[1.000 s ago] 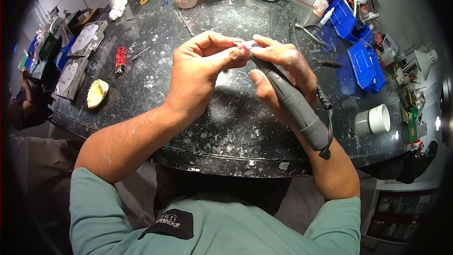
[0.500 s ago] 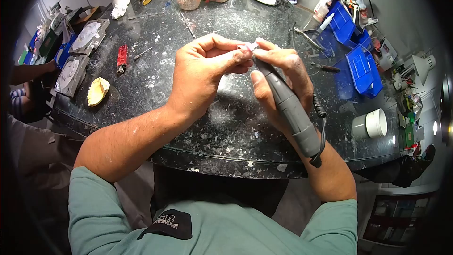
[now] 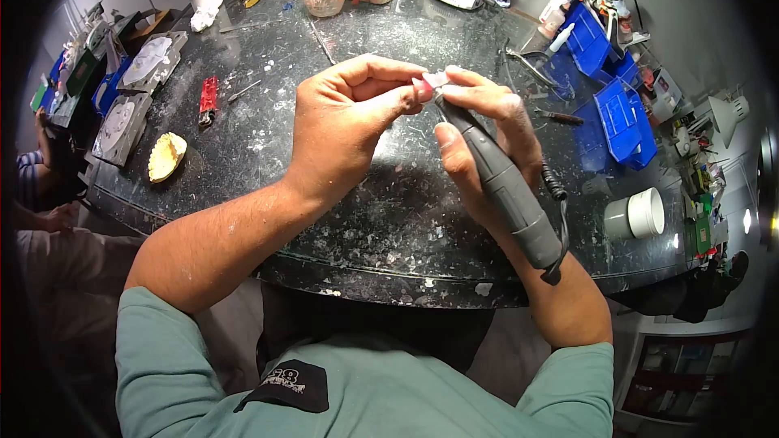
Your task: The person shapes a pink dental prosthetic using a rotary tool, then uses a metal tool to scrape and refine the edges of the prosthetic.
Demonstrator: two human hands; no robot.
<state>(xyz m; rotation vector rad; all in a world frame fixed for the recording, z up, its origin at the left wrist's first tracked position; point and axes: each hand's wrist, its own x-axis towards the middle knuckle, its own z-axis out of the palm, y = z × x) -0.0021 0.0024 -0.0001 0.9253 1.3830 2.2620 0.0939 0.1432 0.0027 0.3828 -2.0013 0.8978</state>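
Between thumb and fingertips of my left hand [image 3: 337,118] is pinched a small pink and whitish piece [image 3: 436,79], like dental acrylic. My right hand [image 3: 505,118] is wrapped around a dark grey rotary handpiece [image 3: 513,203], whose rear end points down toward my forearm and trails a coiled cord. The handpiece's front end is right at the small piece, and my right index finger lies close beside it. The bit itself is mostly hidden by the fingers. Both hands are raised over the middle of the black worktable [image 3: 365,235].
At left lie a yellowish dental cast [image 3: 167,157], a red object [image 3: 208,97] and grey plaster-marked plates [image 3: 122,128]. Blue boxes [image 3: 625,122], pliers [image 3: 531,69] and a white jar [image 3: 647,211] are at right. Another person's hand [image 3: 61,217] shows at far left.
The handpiece's rear end has swung slightly to the right, and the small piece is turned so more of its pink side shows. At far left, the other person's arm has moved.
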